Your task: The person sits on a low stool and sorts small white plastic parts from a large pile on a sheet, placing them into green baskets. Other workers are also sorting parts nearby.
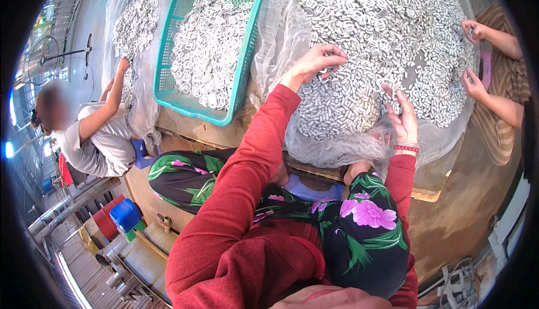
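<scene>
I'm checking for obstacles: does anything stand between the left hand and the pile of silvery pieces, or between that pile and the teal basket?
Nothing visible stands between the left hand and the pile of silvery pieces. Between that pile and the teal basket lies crumpled clear plastic sheeting.

A red long-sleeved top (230,239) goes with black pink-flowered legwear (365,253) and a red right-wrist bracelet (406,148).

No letters, numbers, labels or signs can be read, either on the metal pieces (337,108) around the left hand (315,63) and right hand (403,122) or on the teal basket (191,112) left of them.
</scene>
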